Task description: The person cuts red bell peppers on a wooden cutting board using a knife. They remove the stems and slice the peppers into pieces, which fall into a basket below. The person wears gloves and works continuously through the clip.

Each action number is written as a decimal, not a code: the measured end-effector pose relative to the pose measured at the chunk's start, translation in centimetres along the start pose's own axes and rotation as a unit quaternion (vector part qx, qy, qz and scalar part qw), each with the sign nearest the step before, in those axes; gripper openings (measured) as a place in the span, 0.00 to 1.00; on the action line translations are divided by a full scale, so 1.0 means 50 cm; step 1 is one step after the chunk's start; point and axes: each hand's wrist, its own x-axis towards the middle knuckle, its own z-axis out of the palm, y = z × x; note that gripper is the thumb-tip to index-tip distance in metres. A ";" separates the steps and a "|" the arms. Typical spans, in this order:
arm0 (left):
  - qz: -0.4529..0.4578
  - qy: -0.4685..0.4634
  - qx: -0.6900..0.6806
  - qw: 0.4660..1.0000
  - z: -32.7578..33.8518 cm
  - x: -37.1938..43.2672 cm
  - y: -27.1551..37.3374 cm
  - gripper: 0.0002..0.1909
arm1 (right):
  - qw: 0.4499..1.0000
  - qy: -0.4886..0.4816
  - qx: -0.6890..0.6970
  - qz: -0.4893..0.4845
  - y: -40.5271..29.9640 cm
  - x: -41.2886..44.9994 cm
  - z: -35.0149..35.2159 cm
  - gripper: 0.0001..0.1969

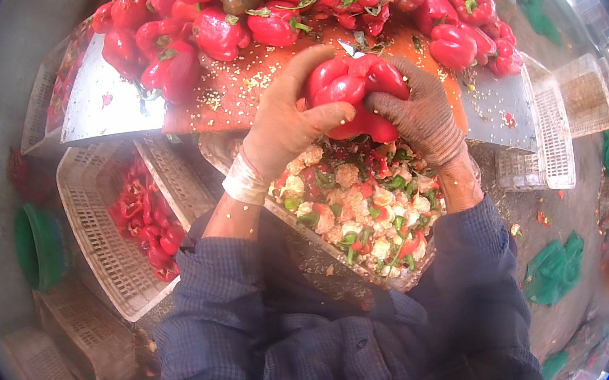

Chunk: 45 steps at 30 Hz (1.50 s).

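Both gloved hands hold one red bell pepper (349, 89) over the near edge of an orange cutting board (218, 106). My left hand (285, 112) grips its left side, thumb across the front; my right hand (421, 108), in a darker, stained glove, grips the right. A pointed metal tip, perhaps a knife blade (350, 49), shows behind the pepper, and how it is held is hidden. Below the hands, a crate of pepper cores and stems (376, 209) is heaped with seedy scraps. Whole red bell peppers (268, 4) are piled on the board's far side.
At left, a white plastic crate (119, 272) holds red pepper pieces (151, 227). A green tub (38, 248) stands farther left. More crates (553, 128) are at right, beside the metal tabletop (502, 112). Green netting or sacking (554, 269) lies on the floor.
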 end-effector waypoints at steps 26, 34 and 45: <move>-0.030 0.194 0.115 0.974 0.014 -0.014 0.008 0.24 | 0.982 0.144 -0.109 0.056 0.004 -0.025 0.068 0.18; 0.090 0.433 -0.139 0.886 -0.209 -0.094 0.096 0.18 | 0.902 0.325 0.274 0.074 0.098 0.008 -0.033 0.20; -0.049 0.459 0.687 0.561 -0.505 -0.352 0.153 0.23 | 0.940 -0.081 0.331 -0.031 -0.182 0.001 0.269 0.18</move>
